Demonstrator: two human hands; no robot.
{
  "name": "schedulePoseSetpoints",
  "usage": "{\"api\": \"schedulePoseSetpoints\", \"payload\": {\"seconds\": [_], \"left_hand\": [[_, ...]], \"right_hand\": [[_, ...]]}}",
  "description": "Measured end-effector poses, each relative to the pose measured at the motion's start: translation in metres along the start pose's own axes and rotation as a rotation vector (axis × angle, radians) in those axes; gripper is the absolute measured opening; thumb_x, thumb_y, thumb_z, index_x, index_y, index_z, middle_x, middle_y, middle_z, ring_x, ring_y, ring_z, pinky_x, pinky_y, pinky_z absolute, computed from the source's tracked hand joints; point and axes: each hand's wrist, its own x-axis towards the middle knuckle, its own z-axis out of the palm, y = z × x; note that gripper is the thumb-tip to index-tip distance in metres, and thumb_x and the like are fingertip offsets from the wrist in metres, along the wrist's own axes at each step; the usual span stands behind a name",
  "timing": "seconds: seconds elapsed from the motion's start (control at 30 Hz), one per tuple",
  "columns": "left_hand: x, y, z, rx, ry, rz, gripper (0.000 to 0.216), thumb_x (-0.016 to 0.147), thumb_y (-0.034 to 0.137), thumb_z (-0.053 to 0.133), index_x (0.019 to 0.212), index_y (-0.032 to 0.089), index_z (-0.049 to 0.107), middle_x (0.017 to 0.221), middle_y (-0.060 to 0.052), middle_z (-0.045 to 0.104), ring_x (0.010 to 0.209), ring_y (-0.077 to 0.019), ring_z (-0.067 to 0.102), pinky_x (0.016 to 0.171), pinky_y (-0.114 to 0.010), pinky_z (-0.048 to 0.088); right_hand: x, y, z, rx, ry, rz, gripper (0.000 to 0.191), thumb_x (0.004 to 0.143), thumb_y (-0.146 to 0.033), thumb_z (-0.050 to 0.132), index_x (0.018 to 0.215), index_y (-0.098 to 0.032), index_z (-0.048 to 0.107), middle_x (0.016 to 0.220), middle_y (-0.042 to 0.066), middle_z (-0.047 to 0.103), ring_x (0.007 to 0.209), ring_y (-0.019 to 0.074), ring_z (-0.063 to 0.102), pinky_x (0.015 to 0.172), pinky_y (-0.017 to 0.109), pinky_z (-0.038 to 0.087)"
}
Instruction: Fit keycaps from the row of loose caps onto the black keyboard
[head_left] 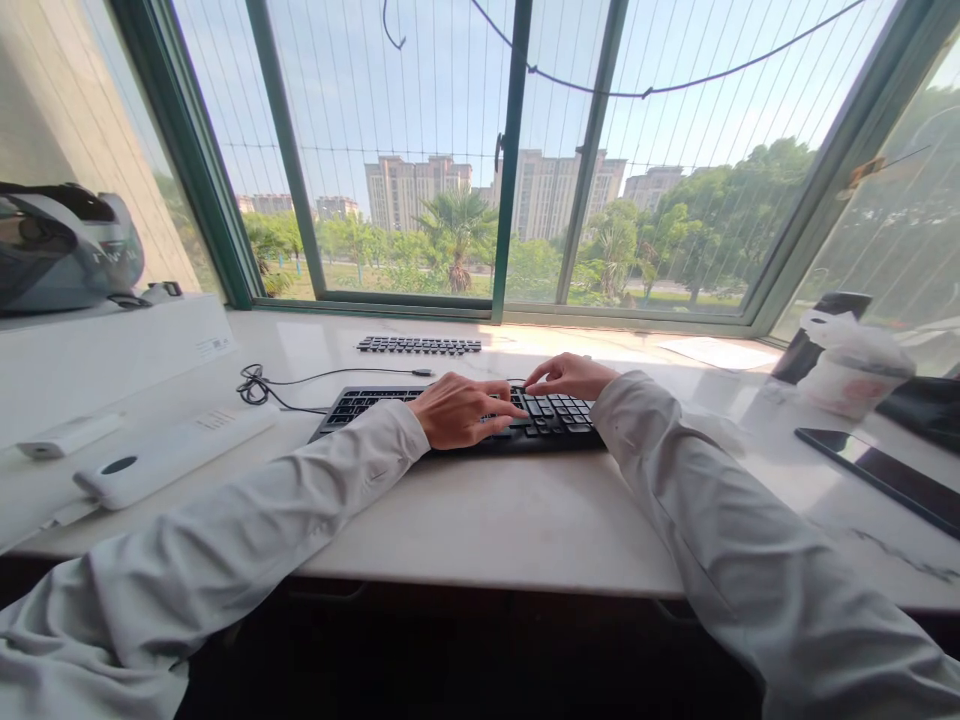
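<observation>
A black keyboard (pixel 559 418) lies on the white desk in front of me. My left hand (pixel 461 410) reaches over its middle, fingers stretched to the right and apart, touching or hovering just above the keys. At the keyboard's back edge, right of the middle, my right hand (pixel 574 377) has its thumb and fingertips drawn together in a pinch. Whatever sits between those fingertips is too small to make out. Behind the keyboard, rows of loose black keycaps (pixel 418 346) lie on the desk. My left hand and sleeve cover part of the keyboard.
A black cable (pixel 259 385) is coiled at the keyboard's left. Further left are a white power strip (pixel 187 455) and a white box (pixel 112 350). To the right lie a phone (pixel 885 470), a bagged cup (pixel 851 375) and paper (pixel 720 352). Windows stand behind the desk.
</observation>
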Motion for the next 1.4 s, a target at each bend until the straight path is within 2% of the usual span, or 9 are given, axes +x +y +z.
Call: {"api": "schedulePoseSetpoints", "payload": {"seconds": [0.17,0.3,0.47,0.7,0.9,1.03,1.1,1.23,1.4], "left_hand": [[0.0025,0.0016,0.0043,0.027,-0.065,-0.009,0.036,0.092,0.041,0.035,0.118,0.038,0.061,0.107,0.002,0.057,0.063,-0.0058,0.053,0.053,-0.021,0.031],[0.0015,0.0010,0.0001,0.028,0.026,-0.072,0.039,0.093,0.033,0.033,0.120,0.034,0.060,0.106,0.000,0.058,0.063,-0.0061,0.051,0.054,-0.020,0.032],[-0.0008,-0.0020,-0.0036,0.016,0.082,-0.073,0.036,0.090,0.030,0.036,0.110,0.031,0.067,0.096,0.001,0.060,0.065,-0.0076,0.052,0.055,-0.021,0.032],[-0.0004,-0.0032,-0.0031,-0.040,-0.040,-0.006,0.036,0.090,0.034,0.037,0.102,0.031,0.071,0.091,0.002,0.061,0.061,-0.0056,0.051,0.055,-0.021,0.032],[-0.0003,-0.0040,-0.0037,-0.044,0.085,-0.080,0.039,0.093,0.031,0.032,0.109,0.030,0.068,0.086,0.001,0.061,0.070,-0.0083,0.055,0.057,-0.021,0.033],[0.0002,-0.0030,-0.0031,-0.070,-0.037,-0.012,0.037,0.093,0.035,0.035,0.107,0.032,0.068,0.090,0.002,0.062,0.068,-0.0081,0.055,0.058,-0.021,0.033],[0.0005,-0.0020,-0.0035,-0.069,-0.040,-0.019,0.038,0.093,0.037,0.033,0.106,0.032,0.069,0.092,0.001,0.062,0.068,-0.0082,0.055,0.058,-0.021,0.033],[0.0004,-0.0016,-0.0046,-0.057,0.051,-0.083,0.041,0.095,0.036,0.030,0.113,0.030,0.065,0.090,0.000,0.062,0.074,-0.0103,0.056,0.060,-0.021,0.034],[0.0006,-0.0034,-0.0027,-0.075,-0.020,-0.050,0.037,0.093,0.040,0.035,0.097,0.032,0.071,0.087,0.003,0.063,0.067,-0.0081,0.055,0.057,-0.021,0.032]], "right_hand": [[0.0024,-0.0010,0.0035,-0.011,0.006,-0.019,0.057,0.068,-0.065,0.058,0.098,-0.019,0.073,0.059,-0.001,0.055,0.057,0.0111,0.042,0.057,0.026,0.027],[0.0013,-0.0045,0.0033,-0.011,-0.010,-0.029,0.053,0.069,-0.062,0.059,0.099,-0.021,0.073,0.062,-0.001,0.057,0.059,0.0113,0.043,0.058,0.026,0.028],[0.0003,-0.0085,0.0030,-0.004,-0.021,-0.034,0.050,0.070,-0.060,0.060,0.098,-0.021,0.073,0.065,0.000,0.058,0.060,0.0113,0.044,0.059,0.025,0.028],[0.0006,-0.0082,0.0049,0.012,-0.039,-0.049,0.053,0.069,-0.061,0.060,0.100,-0.020,0.073,0.063,0.000,0.057,0.058,0.0106,0.042,0.056,0.024,0.027],[0.0011,-0.0072,0.0057,0.014,-0.045,-0.048,0.053,0.068,-0.062,0.060,0.100,-0.022,0.072,0.059,-0.002,0.054,0.055,0.0095,0.039,0.056,0.025,0.026],[0.0005,-0.0081,0.0054,0.018,-0.047,-0.077,0.053,0.069,-0.062,0.060,0.098,-0.021,0.073,0.059,-0.002,0.053,0.056,0.0098,0.039,0.056,0.025,0.026],[0.0001,-0.0088,0.0051,0.016,-0.050,-0.079,0.053,0.069,-0.062,0.059,0.098,-0.020,0.073,0.058,-0.002,0.052,0.055,0.0097,0.039,0.056,0.025,0.025],[0.0001,-0.0090,0.0050,0.018,-0.061,-0.077,0.056,0.069,-0.063,0.060,0.100,-0.019,0.072,0.054,-0.004,0.046,0.053,0.0089,0.035,0.054,0.025,0.023],[0.0020,-0.0060,0.0068,0.023,-0.081,-0.099,0.054,0.069,-0.062,0.060,0.098,-0.019,0.073,0.049,-0.007,0.034,0.050,0.0080,0.030,0.052,0.025,0.020]]}}
